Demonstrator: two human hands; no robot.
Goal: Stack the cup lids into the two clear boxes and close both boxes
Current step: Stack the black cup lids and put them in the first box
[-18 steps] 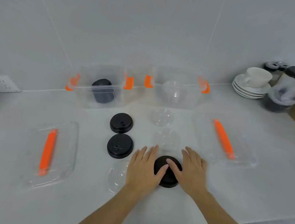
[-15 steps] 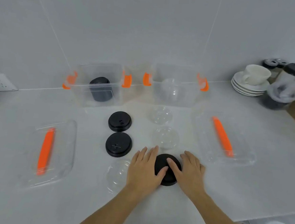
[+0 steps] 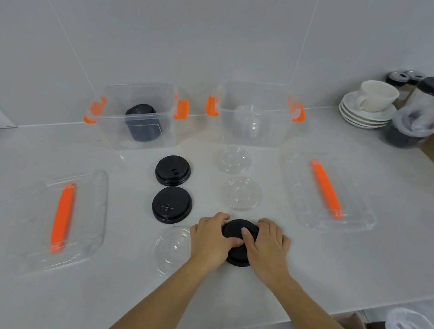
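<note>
Where hands (image 3: 241, 242) cover, black lid (image 3: 239, 231) half-hidden

The near cup lid (image 3: 238, 241) lies on the counter (image 3: 332, 272) between the left hand (image 3: 211, 241) and the right hand (image 3: 266, 248), both touching it. Just left of it sits a dome lid (image 3: 171, 249). Behind and left of it lie two flat lids (image 3: 171, 204) (image 3: 173, 170), one behind the other; behind it, two dome lids (image 3: 242, 196) (image 3: 234, 159). Farther back stand the left box (image 3: 136, 116) and right box (image 3: 253, 115), each with lids inside. A box cover (image 3: 63, 217) lies far left of it, another cover (image 3: 325, 191) to its right.
</note>
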